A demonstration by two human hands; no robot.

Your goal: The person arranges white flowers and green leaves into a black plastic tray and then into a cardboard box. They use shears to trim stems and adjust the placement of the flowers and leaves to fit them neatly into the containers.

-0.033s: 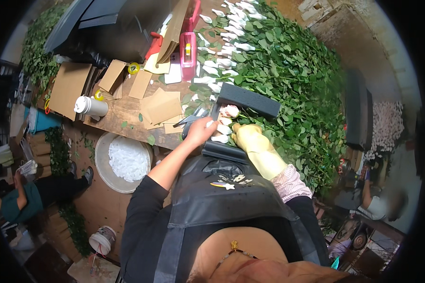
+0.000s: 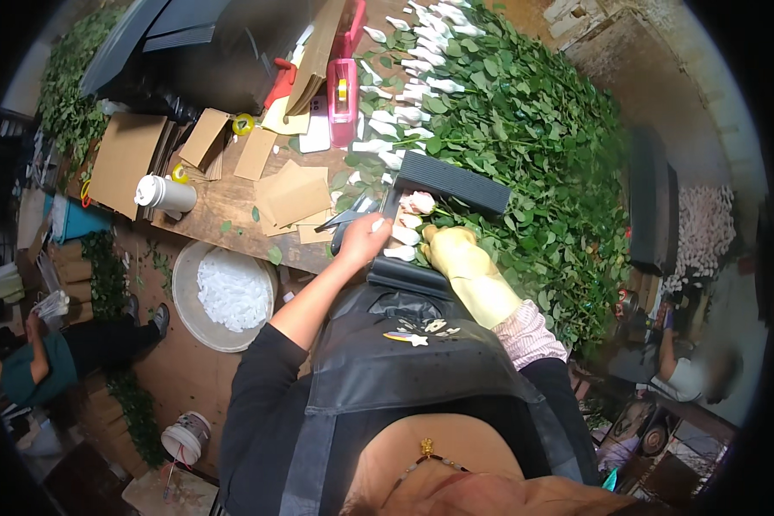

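Observation:
My bare left hand (image 2: 363,242) is closed by the left side of a few rose heads, with a bit of white showing between its thumb and fingers. What that white piece is, I cannot make out. Beside the fingers lie white-wrapped rose buds (image 2: 402,254) and an unwrapped pale pink rose (image 2: 419,203). My right hand (image 2: 456,251), in a yellow glove, is curled at the stem side of these buds; its fingertips are partly hidden. A dark ridged block (image 2: 453,184) lies just beyond the roses, and a black roll-like edge (image 2: 407,275) runs on the near side.
Leafy rose stems (image 2: 533,163) with white-covered heads cover the table's right. Cardboard pieces (image 2: 294,196), a white-lidded cup (image 2: 165,194) and a pink tape dispenser (image 2: 342,103) stand to the left. Below is a tub (image 2: 232,297) of white sleeves. Another person (image 2: 39,365) is far left.
My left hand has shifted very slightly to the left, away from the wrapped buds. My right hand stays in the same place.

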